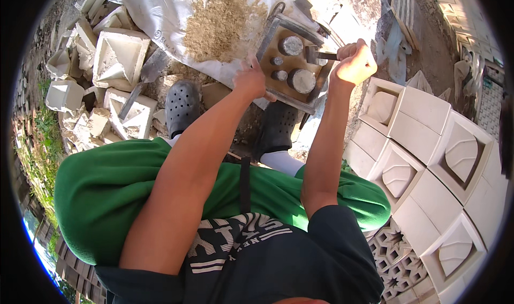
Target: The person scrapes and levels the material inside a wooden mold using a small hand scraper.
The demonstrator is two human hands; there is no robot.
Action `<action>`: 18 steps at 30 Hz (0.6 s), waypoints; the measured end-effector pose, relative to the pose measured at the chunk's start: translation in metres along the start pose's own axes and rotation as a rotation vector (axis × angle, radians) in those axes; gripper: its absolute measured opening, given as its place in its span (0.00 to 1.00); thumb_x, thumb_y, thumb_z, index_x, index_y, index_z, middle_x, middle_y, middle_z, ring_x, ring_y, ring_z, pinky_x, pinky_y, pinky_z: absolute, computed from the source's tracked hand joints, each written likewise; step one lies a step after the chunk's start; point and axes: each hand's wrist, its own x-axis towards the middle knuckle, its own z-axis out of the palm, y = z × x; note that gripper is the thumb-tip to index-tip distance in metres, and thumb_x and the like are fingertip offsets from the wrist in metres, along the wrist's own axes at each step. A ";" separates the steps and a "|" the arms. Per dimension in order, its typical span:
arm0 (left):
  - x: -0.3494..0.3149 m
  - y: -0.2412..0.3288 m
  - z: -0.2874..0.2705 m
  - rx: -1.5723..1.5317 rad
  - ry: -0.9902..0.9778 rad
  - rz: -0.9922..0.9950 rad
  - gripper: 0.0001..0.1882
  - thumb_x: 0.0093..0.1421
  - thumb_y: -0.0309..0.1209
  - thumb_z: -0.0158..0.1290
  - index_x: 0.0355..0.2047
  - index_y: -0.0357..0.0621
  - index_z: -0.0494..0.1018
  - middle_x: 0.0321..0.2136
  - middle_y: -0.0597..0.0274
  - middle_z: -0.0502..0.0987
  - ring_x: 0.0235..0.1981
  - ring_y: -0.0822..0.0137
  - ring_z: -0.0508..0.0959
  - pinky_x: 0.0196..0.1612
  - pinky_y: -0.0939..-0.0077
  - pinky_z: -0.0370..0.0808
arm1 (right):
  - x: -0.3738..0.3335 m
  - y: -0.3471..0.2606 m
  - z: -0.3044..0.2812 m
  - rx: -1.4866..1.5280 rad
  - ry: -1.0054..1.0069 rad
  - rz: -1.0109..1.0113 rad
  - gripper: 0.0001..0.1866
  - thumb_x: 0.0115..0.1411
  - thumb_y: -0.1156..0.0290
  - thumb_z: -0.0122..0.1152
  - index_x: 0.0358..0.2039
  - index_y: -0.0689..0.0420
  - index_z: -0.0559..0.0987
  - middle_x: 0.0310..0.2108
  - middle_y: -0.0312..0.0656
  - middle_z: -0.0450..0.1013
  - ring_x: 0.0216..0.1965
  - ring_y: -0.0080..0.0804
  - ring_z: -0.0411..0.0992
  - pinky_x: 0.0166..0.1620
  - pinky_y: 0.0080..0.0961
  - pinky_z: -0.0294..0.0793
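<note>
A square grey frame (292, 104) packed with brown sand lies on the ground in front of me. Set into the sand are two large round grey metal pieces (302, 81) and two small ones (277, 61). My right hand (353, 63) is closed around the dark handle of a small hammer (324, 56), whose head is over the frame's right part. At the frame's left edge is my left hand (250, 79), its fingers spread and the thumb along the near left side. Whether its palm presses on the rim is hidden.
A heap of tan sand (225, 23) lies on a white sheet (155, 9) beyond. Pale broken moulded blocks (122, 57) and a flat-bladed tool (128, 103) are at left. Stacked cream relief blocks (420, 124) stand at right. My dark clogs (182, 106) are close to the frame.
</note>
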 end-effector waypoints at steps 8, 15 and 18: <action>-0.007 -0.002 -0.003 -0.017 -0.043 0.008 0.80 0.31 0.52 0.74 0.66 0.38 0.24 0.63 0.34 0.51 0.59 0.36 0.62 0.57 0.47 0.66 | -0.008 -0.014 0.000 0.159 -0.041 0.192 0.23 0.59 0.75 0.49 0.09 0.55 0.56 0.08 0.32 0.50 0.10 0.21 0.47 0.16 0.25 0.49; -0.004 -0.001 -0.003 0.010 -0.057 0.014 0.81 0.31 0.55 0.73 0.65 0.35 0.22 0.63 0.28 0.48 0.59 0.33 0.62 0.59 0.49 0.65 | -0.019 -0.001 -0.009 0.025 -0.216 0.077 0.20 0.60 0.77 0.46 0.10 0.60 0.61 0.09 0.33 0.53 0.11 0.21 0.48 0.17 0.24 0.51; -0.003 -0.007 -0.003 0.011 -0.041 -0.005 0.81 0.31 0.55 0.73 0.65 0.35 0.22 0.63 0.28 0.48 0.59 0.33 0.62 0.59 0.49 0.65 | -0.014 -0.018 -0.012 0.216 -0.240 0.116 0.21 0.61 0.74 0.44 0.10 0.55 0.55 0.08 0.33 0.50 0.11 0.21 0.45 0.17 0.25 0.49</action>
